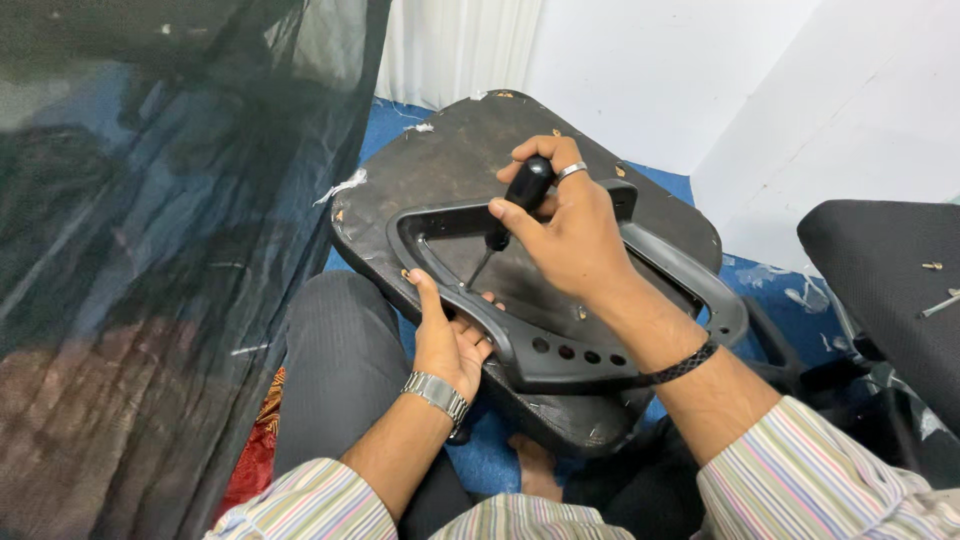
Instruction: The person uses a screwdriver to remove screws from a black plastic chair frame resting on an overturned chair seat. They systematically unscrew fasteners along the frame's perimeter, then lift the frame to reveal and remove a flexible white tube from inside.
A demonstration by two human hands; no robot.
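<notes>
An upturned black chair seat point(450, 160) lies in front of me, its worn underside up. A dark grey plastic armrest frame point(700, 280) lies across it. My right hand point(570, 235), with a ring and a black braided wristband, is closed around a black screwdriver point(520, 195) whose shaft points down at the seat inside the frame. My left hand point(450, 340), with a metal watch on its wrist, grips the near bar of the frame and holds it down.
A black mesh chair back point(150, 250) stands close on the left. Another black cushion point(890, 270) with loose screws point(932, 266) on it lies at the right. Blue carpet point(770, 285) and white walls lie beyond. My knee point(340, 350) sits under the seat.
</notes>
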